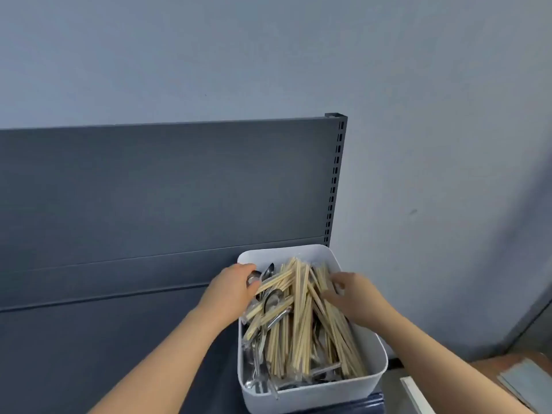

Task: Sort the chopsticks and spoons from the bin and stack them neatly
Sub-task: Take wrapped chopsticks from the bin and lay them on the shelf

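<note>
Where the white bin (298, 398) sits closest to you on the dark shelf (215, 377), its near-left corner holds a cluster of metal spoons (257, 380). Pale wooden chopsticks (298, 324) fill most of the rest, heaped lengthwise with several lying crosswise over more spoons on the left side. Your left hand (231, 286) reaches in at the far-left side, fingers curled around a spoon bowl there. Your right hand (351, 297) is at the far-right side, fingers curled down into the chopsticks and gripping a bundle of them. Behind the bin rises the dark back panel (149, 189), ending in a slotted upright (336, 180) at its right edge. Beyond that stands a plain bluish wall (268, 55).
</note>
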Demonstrator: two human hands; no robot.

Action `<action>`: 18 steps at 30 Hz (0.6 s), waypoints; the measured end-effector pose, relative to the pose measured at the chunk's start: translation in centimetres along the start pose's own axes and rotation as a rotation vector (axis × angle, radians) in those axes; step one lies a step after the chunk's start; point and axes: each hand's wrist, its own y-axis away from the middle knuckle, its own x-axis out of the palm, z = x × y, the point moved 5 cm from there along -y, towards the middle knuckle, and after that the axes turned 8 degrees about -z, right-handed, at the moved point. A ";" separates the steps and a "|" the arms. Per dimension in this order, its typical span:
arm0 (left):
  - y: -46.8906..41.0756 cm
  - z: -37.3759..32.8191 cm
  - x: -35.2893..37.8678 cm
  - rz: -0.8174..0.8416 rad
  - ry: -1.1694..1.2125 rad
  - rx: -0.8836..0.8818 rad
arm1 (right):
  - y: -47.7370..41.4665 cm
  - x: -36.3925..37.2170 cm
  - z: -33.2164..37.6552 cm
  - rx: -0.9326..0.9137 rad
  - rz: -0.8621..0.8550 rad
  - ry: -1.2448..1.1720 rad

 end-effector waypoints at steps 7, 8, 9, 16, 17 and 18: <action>-2.2 0.2 4.2 0.107 -0.100 -0.042 | -2.9 4.4 -1.6 0.022 0.185 0.126; -2.4 0.1 4.3 0.127 -0.145 -0.035 | -3.1 4.4 -1.5 0.011 0.196 0.162; -2.7 0.2 4.7 0.144 -0.168 -0.029 | -3.2 4.6 -1.7 0.020 0.210 0.166; -2.7 0.0 4.6 0.133 0.149 -0.190 | -3.9 5.3 -2.0 0.055 0.266 0.085; -2.3 -0.1 4.6 0.130 0.202 -0.221 | -4.0 5.3 -2.0 0.057 0.276 0.078; -1.8 -0.4 4.6 0.139 0.254 -0.257 | -4.0 5.3 -2.0 0.057 0.287 0.074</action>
